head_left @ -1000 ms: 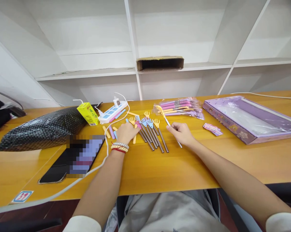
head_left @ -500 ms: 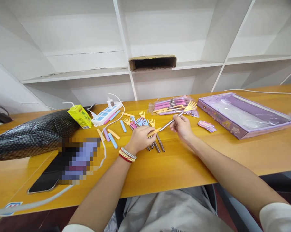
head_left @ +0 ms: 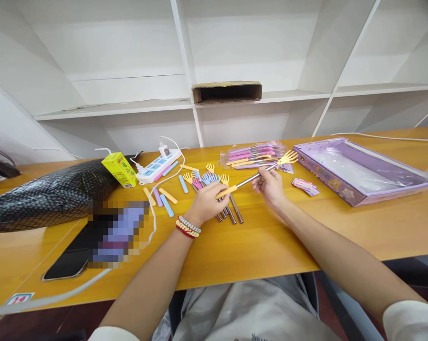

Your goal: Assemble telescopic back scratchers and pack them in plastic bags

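My left hand (head_left: 209, 202) is closed around the orange handle (head_left: 227, 191) of a back scratcher. Pinched in my right hand (head_left: 271, 187) is its metal rod (head_left: 248, 180), tipped by a yellow hand-shaped head (head_left: 288, 157) pointing up and right. Rod and handle lie in one line, and the rod's end meets the handle. Behind and under my left hand is a pile of metal rods (head_left: 237, 210) with yellow, blue and pink hand-shaped heads (head_left: 210, 178); my hand hides some of them. Loose handles in blue, orange and purple, among them a blue handle (head_left: 167, 206), lie to the left.
Bagged back scratchers (head_left: 251, 154) lie behind my right hand. Small pink packets (head_left: 306, 186) and a purple box (head_left: 358, 198) are at right. On the left stand a power strip (head_left: 159, 166) with a white cable, a yellow drink carton (head_left: 119, 169), a black wrapped bundle (head_left: 54, 192) and a phone (head_left: 66, 255).
The yellow head and rod have shifted slightly right. More of the orange handle shows beyond my left fingers, now straight in line with the rod.
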The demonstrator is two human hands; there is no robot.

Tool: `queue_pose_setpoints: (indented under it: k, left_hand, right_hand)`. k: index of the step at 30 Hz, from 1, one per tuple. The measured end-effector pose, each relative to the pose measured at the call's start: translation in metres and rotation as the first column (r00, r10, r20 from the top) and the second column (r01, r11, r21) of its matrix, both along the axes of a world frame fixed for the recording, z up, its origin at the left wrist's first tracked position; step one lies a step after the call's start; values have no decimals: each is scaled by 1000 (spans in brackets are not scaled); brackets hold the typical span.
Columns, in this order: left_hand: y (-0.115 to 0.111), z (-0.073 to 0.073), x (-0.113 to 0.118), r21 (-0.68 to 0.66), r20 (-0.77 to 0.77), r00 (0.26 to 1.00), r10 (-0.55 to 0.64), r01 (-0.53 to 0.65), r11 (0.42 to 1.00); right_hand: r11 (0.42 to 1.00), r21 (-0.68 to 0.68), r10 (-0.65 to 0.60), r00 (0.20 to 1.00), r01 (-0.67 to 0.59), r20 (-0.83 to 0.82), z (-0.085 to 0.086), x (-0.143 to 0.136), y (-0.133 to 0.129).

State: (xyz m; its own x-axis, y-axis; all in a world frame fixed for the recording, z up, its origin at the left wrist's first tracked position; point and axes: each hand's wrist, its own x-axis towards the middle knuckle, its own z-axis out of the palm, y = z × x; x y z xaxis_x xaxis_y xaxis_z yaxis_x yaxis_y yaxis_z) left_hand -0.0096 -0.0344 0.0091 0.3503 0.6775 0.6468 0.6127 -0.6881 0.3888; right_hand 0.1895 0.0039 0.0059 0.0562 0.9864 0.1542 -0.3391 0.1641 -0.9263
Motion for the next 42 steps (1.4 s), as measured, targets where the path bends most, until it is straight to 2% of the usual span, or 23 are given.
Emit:
queue_pose_setpoints:
  k: [5,10,13,18,20,23,26,29,32,36,39,42]
  left_hand:
    - [1,0,-3,-79,-41,999,18,-21,997]
    - [-1,5,-4,-234,-180,983,-25,-18,972]
    - [-2,6,-2,-280,-236,971,-29,-39,959]
    - [-1,10,-3,-252,-323,946,34,-121,960]
    - [1,11,-9,-227,-351,933,77,-164,960]
    - [5,13,-19,-184,-406,904,139,-229,956]
    - [7,14,-26,-153,-465,875,138,-233,960]
    - [9,12,-29,-126,-516,845,140,-237,963]
    - [12,9,-32,-88,-531,821,210,-300,950]
    - [16,6,-37,-63,-474,819,322,-396,916]
    - [16,7,-38,-44,-401,859,317,-364,930]
    - [15,10,-36,-23,-376,884,277,-308,951]
  right_hand:
    - [991,88,95,995,-97,29,0,4,-3]
    - [962,107,243,966,-251,86,0,5,-7]
    - [945,111,297,948,-309,111,0,3,-8]
    - [944,108,294,944,-311,149,4,14,0]
    - [947,125,287,955,-295,79,8,28,9]
    - [969,148,205,978,-200,-24,11,50,23]
    - [972,97,199,971,-213,132,8,63,31]
    - [954,-2,283,894,-301,348,4,65,31]
    - [936,-48,328,818,-348,472,2,62,28]
    - [935,-75,331,777,-347,536,5,62,27]
    - [935,-92,335,764,-343,551,7,62,26]
    - [947,-49,287,765,-318,577,9,63,26]
